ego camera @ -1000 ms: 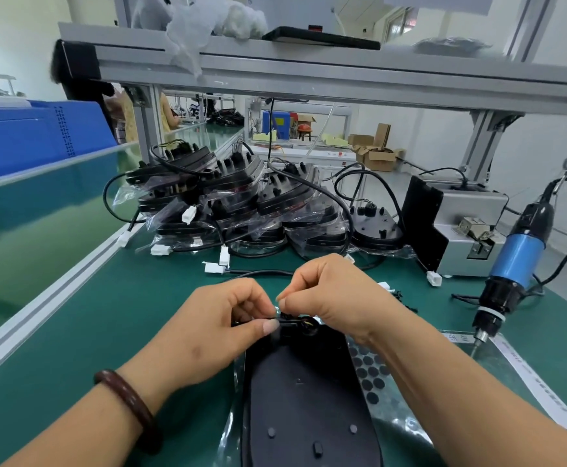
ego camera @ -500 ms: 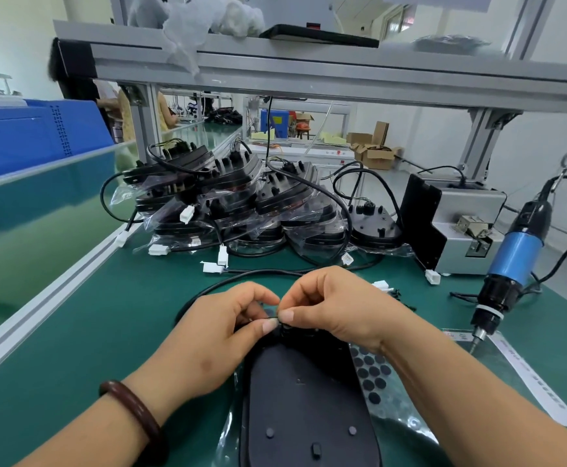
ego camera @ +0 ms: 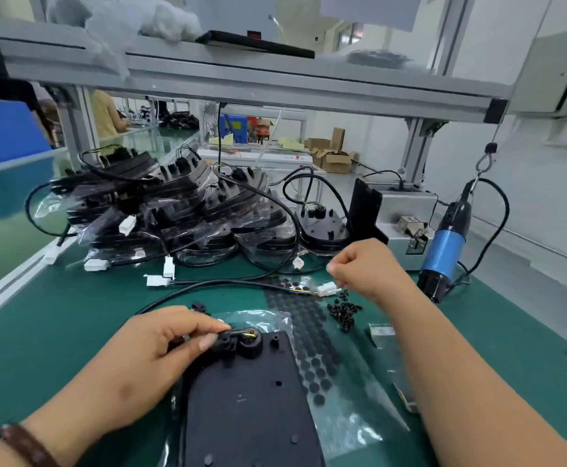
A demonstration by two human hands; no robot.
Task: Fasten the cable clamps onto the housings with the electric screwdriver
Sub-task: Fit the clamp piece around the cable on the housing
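Observation:
A flat black housing (ego camera: pixel 248 399) lies in front of me on the green mat. My left hand (ego camera: pixel 154 352) pinches a small black cable clamp (ego camera: pixel 224 340) at the housing's far end, where a black cable (ego camera: pixel 207 284) enters. My right hand (ego camera: pixel 366 267) hovers above the mat, further back and to the right, fingers curled shut; whether it holds anything I cannot tell. Just below it lies a heap of small black screws (ego camera: pixel 342 310). The blue and black electric screwdriver (ego camera: pixel 444 251) hangs from a hook at the right, untouched.
A pile of bagged black housings (ego camera: pixel 160 210) with cables and white connectors fills the back of the mat. A grey screw feeder (ego camera: pixel 406 214) stands beside the screwdriver. A clear sheet of black round pads (ego camera: pixel 312 335) lies right of the housing. An aluminium shelf frame (ego camera: pixel 241 82) crosses overhead.
My right hand has left the clamp and moved up and right, above the screws. The left hand stays on the clamp. The camera view has shifted closer.

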